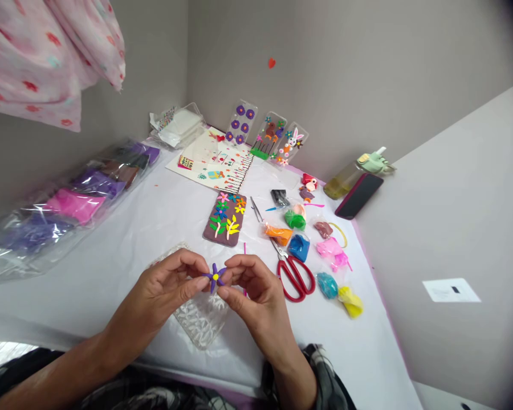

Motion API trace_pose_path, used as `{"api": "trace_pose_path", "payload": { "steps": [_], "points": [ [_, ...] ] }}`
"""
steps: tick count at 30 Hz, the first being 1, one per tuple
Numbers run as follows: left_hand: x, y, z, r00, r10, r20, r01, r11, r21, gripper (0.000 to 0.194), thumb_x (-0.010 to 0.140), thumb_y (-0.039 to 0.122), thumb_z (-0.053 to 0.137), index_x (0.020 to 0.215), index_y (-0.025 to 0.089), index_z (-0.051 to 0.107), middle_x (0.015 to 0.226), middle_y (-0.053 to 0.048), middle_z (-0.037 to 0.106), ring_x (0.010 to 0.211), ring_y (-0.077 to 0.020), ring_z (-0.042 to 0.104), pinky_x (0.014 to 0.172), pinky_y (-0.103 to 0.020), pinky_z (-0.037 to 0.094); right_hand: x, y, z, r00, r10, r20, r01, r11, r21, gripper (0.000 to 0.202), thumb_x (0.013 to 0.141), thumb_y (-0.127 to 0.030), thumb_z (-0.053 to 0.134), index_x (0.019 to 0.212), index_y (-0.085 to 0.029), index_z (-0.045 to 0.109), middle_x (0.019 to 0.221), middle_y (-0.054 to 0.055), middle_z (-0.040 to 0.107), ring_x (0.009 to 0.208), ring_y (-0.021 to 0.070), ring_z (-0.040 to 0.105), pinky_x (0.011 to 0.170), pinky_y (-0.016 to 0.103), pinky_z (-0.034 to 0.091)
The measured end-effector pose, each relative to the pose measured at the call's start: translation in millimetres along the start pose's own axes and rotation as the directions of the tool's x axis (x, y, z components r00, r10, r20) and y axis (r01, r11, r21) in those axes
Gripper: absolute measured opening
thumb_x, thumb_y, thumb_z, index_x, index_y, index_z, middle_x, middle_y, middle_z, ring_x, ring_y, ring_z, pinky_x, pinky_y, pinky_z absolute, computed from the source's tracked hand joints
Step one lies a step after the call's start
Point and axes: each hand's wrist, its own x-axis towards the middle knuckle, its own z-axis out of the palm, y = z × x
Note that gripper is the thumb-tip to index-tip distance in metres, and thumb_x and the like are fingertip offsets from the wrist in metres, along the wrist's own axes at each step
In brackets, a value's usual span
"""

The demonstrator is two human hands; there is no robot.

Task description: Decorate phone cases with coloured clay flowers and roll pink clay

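A small purple clay flower [215, 277] with a yellow centre is held up between both hands. My left hand [166, 290] pinches its left petal between thumb and fingers. On the other side, my right hand [256, 290] has thumb and fingers closed on a right petal. Beneath the hands lies a clear patterned mould tray [200, 324], partly covered by them. Just beyond sits a brown clay-covered phone case [211, 226] decorated with colourful flowers and green and yellow leaves.
Red-handled scissors [289, 279] and bagged clay, such as blue [299, 247] and yellow [350, 302], lie to the right. Farther back are an open notebook [200, 165], a bottle [342, 176] and a phone [359, 196]. A large plastic bag [77, 205] lies left.
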Motion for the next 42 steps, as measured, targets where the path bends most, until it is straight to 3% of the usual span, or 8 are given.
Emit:
{"api": "trace_pose_path", "payload": {
  "steps": [4,10,23,29,33,37,39,42],
  "points": [
    [0,-2,0.5,1.000,-0.010,0.007,0.010,1.000,-0.027,0.017,0.094,0.042,0.077,0.095,0.026,0.069,0.094,0.000,0.066,0.094,-0.0181,0.065,0.085,-0.025,0.053,0,3,-2,1.000,0.006,-0.023,-0.007,1.000,-0.012,0.018,0.087,-0.032,0.086,0.098,-0.024,0.074,0.088,0.000,0.075,0.083,0.0167,0.069,0.079,0.030,0.054],
    [0,-5,0.0,0.991,-0.107,0.077,0.118,0.980,-0.163,0.030,0.092,0.044,0.080,0.111,0.028,0.064,0.103,-0.001,0.067,0.103,-0.0184,0.065,0.088,-0.026,0.055,0,2,-1,1.000,-0.013,-0.024,0.013,1.000,-0.024,0.014,0.087,-0.025,0.083,0.099,-0.024,0.075,0.089,0.000,0.075,0.084,0.0167,0.069,0.079,0.030,0.053],
    [2,-6,-0.6,0.985,-0.115,0.129,0.137,0.975,-0.173,0.025,0.097,0.048,0.074,0.111,0.029,0.068,0.102,0.001,0.068,0.099,-0.0158,0.066,0.087,-0.023,0.055,-1,3,0,1.000,-0.020,-0.014,0.020,0.999,-0.042,0.011,0.087,-0.022,0.082,0.095,-0.024,0.074,0.087,-0.002,0.075,0.082,0.0153,0.069,0.080,0.029,0.052],
    [3,-13,-6.8,0.983,-0.136,0.125,0.155,0.977,-0.150,0.025,0.099,0.051,0.070,0.113,0.030,0.070,0.104,0.000,0.069,0.098,-0.0164,0.067,0.089,-0.024,0.054,0,4,1,0.999,-0.035,-0.011,0.034,0.998,-0.054,0.017,0.087,-0.024,0.082,0.103,-0.024,0.074,0.090,-0.001,0.077,0.084,0.0152,0.071,0.079,0.027,0.054],
    [3,-16,-11.1,0.978,-0.186,0.089,0.197,0.971,-0.137,0.028,0.096,0.054,0.073,0.111,0.030,0.071,0.105,0.001,0.068,0.094,-0.0163,0.068,0.089,-0.025,0.055,0,-5,-25,0.978,-0.147,-0.150,0.114,0.971,-0.212,0.006,0.094,-0.029,0.074,0.097,-0.024,0.076,0.086,-0.001,0.077,0.076,0.0139,0.070,0.072,0.025,0.054],
    [6,-16,-15.4,0.979,-0.175,0.107,0.186,0.977,-0.101,0.030,0.096,0.057,0.072,0.110,0.030,0.073,0.098,0.001,0.068,0.092,-0.0167,0.068,0.088,-0.025,0.055,-6,-16,-65,0.896,-0.273,-0.349,0.107,0.898,-0.428,0.014,0.098,-0.034,0.069,0.092,-0.025,0.078,0.074,-0.003,0.071,0.068,0.0123,0.064,0.066,0.023,0.051],
    [7,-16,-17.2,0.977,-0.163,0.137,0.174,0.982,-0.070,0.031,0.096,0.057,0.071,0.109,0.030,0.074,0.096,0.000,0.068,0.090,-0.0171,0.069,0.087,-0.026,0.056,-10,-18,-76,0.904,-0.293,-0.313,0.077,0.830,-0.553,0.016,0.100,-0.033,0.068,0.092,-0.025,0.079,0.078,-0.001,0.073,0.071,0.0142,0.066,0.068,0.025,0.052],
    [8,-15,-18.9,0.974,-0.162,0.158,0.169,0.985,-0.038,0.031,0.095,0.058,0.072,0.106,0.029,0.074,0.095,0.000,0.068,0.089,-0.0176,0.070,0.085,-0.026,0.057,-14,-15,-78,0.937,-0.326,-0.130,0.126,0.658,-0.743,0.012,0.100,-0.025,0.067,0.097,-0.023,0.078,0.090,0.003,0.076,0.082,0.0185,0.071,0.074,0.029,0.056]
  ]
}}
